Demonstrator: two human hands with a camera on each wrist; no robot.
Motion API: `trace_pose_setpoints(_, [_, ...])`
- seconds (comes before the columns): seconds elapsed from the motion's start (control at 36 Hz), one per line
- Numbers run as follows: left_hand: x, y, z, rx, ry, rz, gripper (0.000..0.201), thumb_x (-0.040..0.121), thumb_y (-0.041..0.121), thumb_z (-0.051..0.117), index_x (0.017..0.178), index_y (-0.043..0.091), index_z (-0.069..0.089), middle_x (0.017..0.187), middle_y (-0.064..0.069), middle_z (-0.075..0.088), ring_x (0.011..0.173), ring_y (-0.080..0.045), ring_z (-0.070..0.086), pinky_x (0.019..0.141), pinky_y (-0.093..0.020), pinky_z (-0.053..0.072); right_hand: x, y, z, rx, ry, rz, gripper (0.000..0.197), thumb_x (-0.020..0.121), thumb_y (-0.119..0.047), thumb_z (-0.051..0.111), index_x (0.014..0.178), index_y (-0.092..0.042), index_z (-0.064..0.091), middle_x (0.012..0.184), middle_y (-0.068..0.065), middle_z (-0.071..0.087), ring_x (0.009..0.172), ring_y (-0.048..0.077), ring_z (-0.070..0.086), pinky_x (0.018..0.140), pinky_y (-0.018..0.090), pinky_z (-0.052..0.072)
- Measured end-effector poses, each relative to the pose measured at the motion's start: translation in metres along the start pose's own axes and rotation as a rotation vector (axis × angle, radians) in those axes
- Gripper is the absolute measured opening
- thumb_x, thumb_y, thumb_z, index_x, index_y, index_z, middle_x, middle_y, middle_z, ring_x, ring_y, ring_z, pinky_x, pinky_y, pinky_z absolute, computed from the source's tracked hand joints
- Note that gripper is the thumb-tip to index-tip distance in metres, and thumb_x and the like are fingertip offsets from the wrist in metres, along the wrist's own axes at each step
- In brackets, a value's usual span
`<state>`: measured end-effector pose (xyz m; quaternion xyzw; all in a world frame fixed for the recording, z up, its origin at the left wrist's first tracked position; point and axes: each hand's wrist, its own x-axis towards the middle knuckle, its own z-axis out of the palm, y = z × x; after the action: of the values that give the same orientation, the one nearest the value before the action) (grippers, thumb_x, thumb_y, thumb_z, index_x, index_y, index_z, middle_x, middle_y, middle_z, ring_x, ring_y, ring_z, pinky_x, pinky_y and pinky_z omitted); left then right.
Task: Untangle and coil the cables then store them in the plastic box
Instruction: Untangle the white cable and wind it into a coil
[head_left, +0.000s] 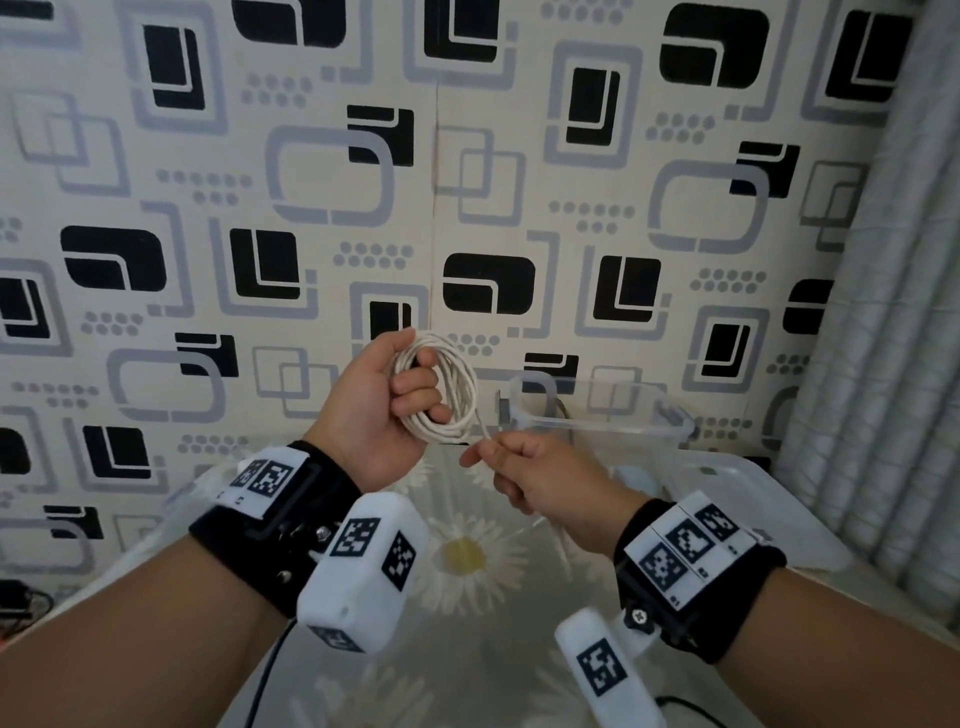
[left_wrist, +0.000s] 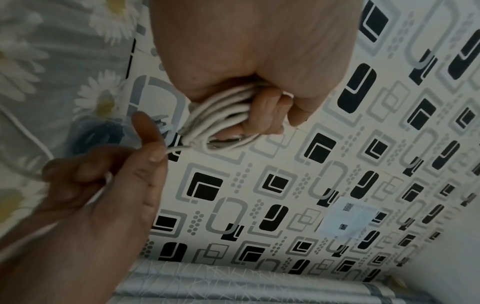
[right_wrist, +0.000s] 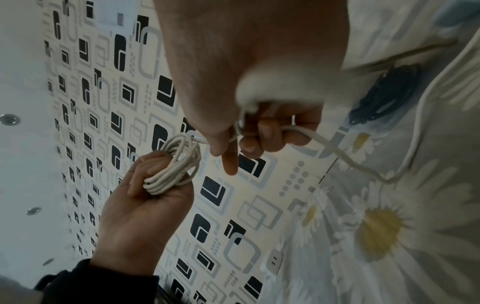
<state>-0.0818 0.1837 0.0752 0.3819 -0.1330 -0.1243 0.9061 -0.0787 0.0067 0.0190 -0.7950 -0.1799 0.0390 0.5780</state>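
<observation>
A white cable (head_left: 447, 395) is wound into a coil of several loops, held up in front of the wall. My left hand (head_left: 379, 410) grips the coil with its fingers curled through the loops (left_wrist: 223, 117). Just to the right and lower, my right hand (head_left: 530, 478) pinches the cable's loose tail (right_wrist: 332, 152), which trails down onto the flowered cloth. The clear plastic box (head_left: 597, 415) stands behind my right hand, near the wall. A dark coiled cable (right_wrist: 384, 96) lies inside it; in the head view it is hidden.
A flowered cloth (head_left: 467, 561) covers the table. A white lid or tray (head_left: 737, 493) lies at the right by the box. Patterned wallpaper (head_left: 467, 182) rises behind the table, and a grey curtain (head_left: 883, 312) hangs at the right.
</observation>
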Motion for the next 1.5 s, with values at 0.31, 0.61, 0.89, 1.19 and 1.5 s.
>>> trace_pose_setpoints(0.31, [0.004, 0.002, 0.000, -0.169, 0.010, 0.225, 0.009, 0.083, 0.019, 0.053, 0.080, 0.014, 0.046, 0.067, 0.005, 0.040, 0.056, -0.010, 0.041, 0.074, -0.024, 0.038, -0.005, 0.009, 0.018, 0.135, -0.066, -0.029, 0.039, 0.074, -0.028, 0.061, 0.111, -0.020, 0.055, 0.075, 0.000, 0.050, 0.066, 0.013, 0.047, 0.072, 0.035, 0.034])
trace_pose_setpoints(0.61, [0.004, -0.013, 0.004, 0.303, 0.119, 0.499, 0.017, 0.104, 0.014, 0.036, 0.103, 0.010, 0.053, 0.073, 0.002, 0.055, 0.070, -0.013, 0.054, 0.072, -0.025, 0.041, -0.014, -0.007, 0.011, 0.533, -0.196, 0.048, 0.059, 0.097, -0.045, 0.034, 0.129, 0.002, 0.052, 0.085, 0.011, 0.061, 0.064, 0.018, 0.048, 0.061, 0.027, 0.039])
trace_pose_setpoints(0.89, [-0.004, -0.031, 0.002, 0.911, 0.131, 0.685, 0.014, 0.103, 0.021, 0.040, 0.114, 0.016, 0.045, 0.080, 0.010, 0.070, 0.090, -0.008, 0.064, 0.083, -0.026, 0.045, -0.014, -0.012, 0.004, 0.649, -0.284, 0.128, 0.047, 0.094, -0.042, 0.033, 0.108, -0.010, 0.064, 0.076, 0.009, 0.053, 0.050, 0.013, 0.031, 0.049, 0.023, 0.033])
trace_pose_setpoints(1.19, [-0.003, -0.037, 0.006, 1.107, 0.144, 0.893, 0.013, 0.100, 0.013, 0.044, 0.113, 0.009, 0.042, 0.083, 0.007, 0.067, 0.084, 0.001, 0.063, 0.076, -0.009, 0.042, -0.014, -0.013, 0.014, 0.400, 0.031, 0.003, 0.009, 0.092, -0.010, 0.061, 0.084, -0.012, 0.057, 0.057, 0.002, 0.053, 0.041, 0.008, 0.028, 0.043, 0.021, 0.020])
trace_pose_setpoints(1.5, [0.000, -0.036, -0.001, 1.570, 0.195, 0.872, 0.017, 0.098, 0.023, 0.046, 0.102, 0.016, 0.031, 0.089, -0.005, 0.058, 0.073, -0.021, 0.066, 0.060, -0.043, 0.054, -0.014, -0.022, 0.006, -0.051, 0.266, -0.177, 0.023, 0.095, -0.022, 0.059, 0.073, -0.026, 0.066, 0.064, -0.006, 0.059, 0.052, 0.005, 0.046, 0.055, 0.021, 0.042])
